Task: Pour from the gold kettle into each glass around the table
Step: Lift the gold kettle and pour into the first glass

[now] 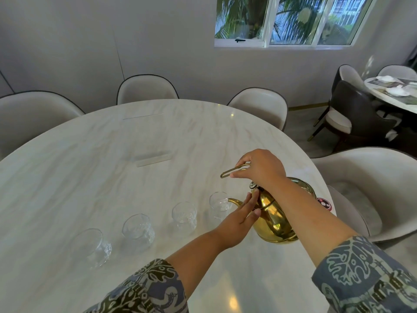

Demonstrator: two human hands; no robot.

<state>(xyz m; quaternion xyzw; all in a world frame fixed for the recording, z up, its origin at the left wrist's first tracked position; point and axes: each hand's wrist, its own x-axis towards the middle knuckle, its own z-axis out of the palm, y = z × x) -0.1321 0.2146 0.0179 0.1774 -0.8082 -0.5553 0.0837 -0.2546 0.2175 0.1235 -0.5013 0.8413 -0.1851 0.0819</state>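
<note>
Spout of gold kettle (274,215) over clear glass (220,204).

Four glasses (180,219) in a row on table (112,154), kettle (277,218) at right end

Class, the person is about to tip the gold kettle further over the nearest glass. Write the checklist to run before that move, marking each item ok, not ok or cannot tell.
1. Right hand grips the handle of the gold kettle: ok.
2. Left hand steadies the kettle near lid and spout: ok.
3. Spout tip over the rim of the nearest glass: ok.
4. Nearest glass upright on the table: ok.
5. Other three glasses upright, waiting in a row: ok.
6. Liquid left in kettle: cannot tell.
</note>
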